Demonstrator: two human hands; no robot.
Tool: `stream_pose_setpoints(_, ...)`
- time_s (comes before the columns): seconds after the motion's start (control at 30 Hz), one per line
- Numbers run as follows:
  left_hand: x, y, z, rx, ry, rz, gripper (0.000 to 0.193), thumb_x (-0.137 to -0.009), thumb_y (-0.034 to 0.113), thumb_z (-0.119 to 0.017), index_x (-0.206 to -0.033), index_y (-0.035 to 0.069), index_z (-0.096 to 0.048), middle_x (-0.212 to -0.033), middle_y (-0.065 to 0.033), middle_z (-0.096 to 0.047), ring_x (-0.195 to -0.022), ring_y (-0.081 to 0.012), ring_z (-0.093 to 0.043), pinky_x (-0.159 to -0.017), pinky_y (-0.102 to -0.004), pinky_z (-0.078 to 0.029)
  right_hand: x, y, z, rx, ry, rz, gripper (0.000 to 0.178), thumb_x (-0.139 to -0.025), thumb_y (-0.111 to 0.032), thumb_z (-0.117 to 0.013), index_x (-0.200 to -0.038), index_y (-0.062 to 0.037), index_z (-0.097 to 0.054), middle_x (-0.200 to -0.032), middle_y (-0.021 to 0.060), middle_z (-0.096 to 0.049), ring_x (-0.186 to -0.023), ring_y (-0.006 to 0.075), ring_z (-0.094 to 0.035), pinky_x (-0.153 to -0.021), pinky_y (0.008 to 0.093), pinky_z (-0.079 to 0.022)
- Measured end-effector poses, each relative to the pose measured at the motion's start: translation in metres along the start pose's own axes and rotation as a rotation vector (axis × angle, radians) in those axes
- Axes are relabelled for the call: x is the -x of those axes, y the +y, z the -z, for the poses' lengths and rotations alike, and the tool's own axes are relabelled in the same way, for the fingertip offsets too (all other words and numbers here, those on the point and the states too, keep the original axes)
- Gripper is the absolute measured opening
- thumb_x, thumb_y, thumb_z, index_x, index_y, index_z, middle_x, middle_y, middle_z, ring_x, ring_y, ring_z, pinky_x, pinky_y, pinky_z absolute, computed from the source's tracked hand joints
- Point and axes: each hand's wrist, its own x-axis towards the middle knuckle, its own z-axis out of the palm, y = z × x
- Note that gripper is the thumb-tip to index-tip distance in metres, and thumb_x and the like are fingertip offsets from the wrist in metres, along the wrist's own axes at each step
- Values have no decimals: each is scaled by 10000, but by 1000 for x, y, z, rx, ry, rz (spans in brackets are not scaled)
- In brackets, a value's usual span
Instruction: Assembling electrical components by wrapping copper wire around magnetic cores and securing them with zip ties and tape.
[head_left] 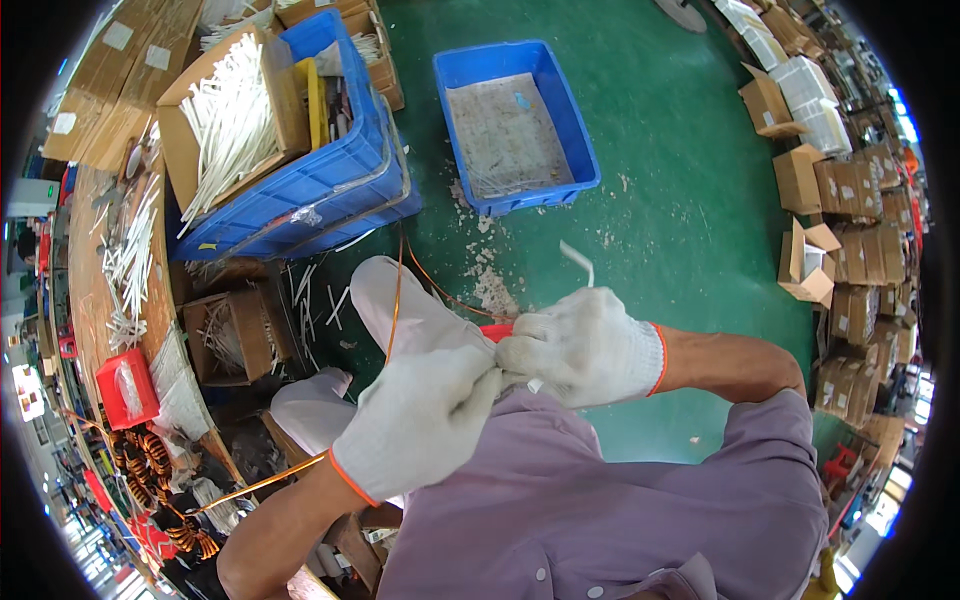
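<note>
My two hands, in white knit gloves with orange cuffs, meet at the fingertips in front of my body. My left hand is closed, with copper-coloured wire running down to it and along my left forearm. The fingers of my right hand are curled tight; a thin, bent white tube sticks out past its knuckles. A second stretch of wire leads towards the right fingertips. Part of a red object shows behind the hands. What lies between the fingertips is hidden.
A blue tub with pale debris in it stands on the green floor. Stacked blue crates, a carton of white tubes and a wooden bench are at left. Several cartons line the right. Wire coils lie lower left.
</note>
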Motion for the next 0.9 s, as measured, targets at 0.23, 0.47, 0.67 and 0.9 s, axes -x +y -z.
stream_pose_setpoints(0.23, 15, 6, -9, -379, 200, -314, 67, -938, 57, -721, -910, 41, -662, -755, -153, -632, -672, -387, -676, -559, -433, -515, 14, 3, 29, -650, -130, -345, 128, -977, -90, -785, -1091, -41, -755, -852, 116, -732, -704, 312, -708, -626, 382, -561)
stream_pose_setpoints(0.47, 14, 14, 8, -227, 174, -271, 82, -940, 24, -734, -1006, -27, -730, -824, -181, -690, -670, -351, -695, -600, -378, -534, 12, -4, 34, -169, 105, -202, 316, -923, -216, -844, -1184, -56, -767, -917, 86, -723, -678, 255, -695, -604, 376, -568)
stream_pose_setpoints(0.67, 18, 22, 15, -102, 148, -210, 97, -945, 20, -725, -1008, -51, -748, -800, -176, -689, -611, -270, -667, -587, -345, -516, 7, 7, 23, 74, 167, 181, 422, -881, -274, -851, -1238, -78, -743, -947, 68, -708, -651, 209, -685, -520, 348, -524)
stream_pose_setpoints(0.9, 16, 25, 15, -75, 215, -216, 23, -947, 16, -731, -947, 8, -709, -741, -194, -620, -630, -398, -635, -562, -405, -488, 22, 1, 50, -13, 137, -133, 412, -920, -236, -813, -1277, -65, -703, -882, 96, -666, -629, 262, -673, -511, 374, -517)
